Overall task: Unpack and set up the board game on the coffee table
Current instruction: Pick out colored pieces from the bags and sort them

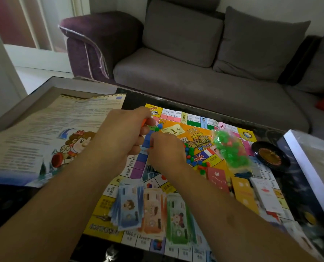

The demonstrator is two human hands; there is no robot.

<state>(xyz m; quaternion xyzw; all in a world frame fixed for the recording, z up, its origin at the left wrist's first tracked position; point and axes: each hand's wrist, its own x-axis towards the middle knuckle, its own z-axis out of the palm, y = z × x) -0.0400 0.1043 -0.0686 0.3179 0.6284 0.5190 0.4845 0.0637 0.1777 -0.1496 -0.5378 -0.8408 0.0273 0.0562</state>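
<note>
Setup looks well advanced on the coffee table (134, 97), whose dark top fills the lower half of the frame below a grey sofa (204, 76). At centre the board (200, 133) lies unfolded and flat, printed side up. At left, the box (49, 87) sits open with a rules sheet (43, 129) spread across it; the lid (308, 167) rests at the right edge, a clear bag inside. Along the bottom of the board, three stacks of money (151, 208), blue, orange and green, lie side by side. At lower right, card decks (242, 190) in red, orange and white lie in a row. Near the board's right corner stands a black roulette wheel (270, 156), just beside a sealed bag of green houses (231, 150). Small coloured pawns (199, 164) lie scattered loose at mid-board.

Above them the hands meet. The left hand (125, 133) is curled, its fingers closed round an orange piece, little of which shows. The right hand (166, 150) is bent knuckles-up over the pawns, fingertips touching the left; what it pinches, if anything, cannot be told.

By this view, unpacking is largely done. Left, seemingly: sorting the pawns, opening the houses, placing the decks on their spaces and clearing box and lid away.
</note>
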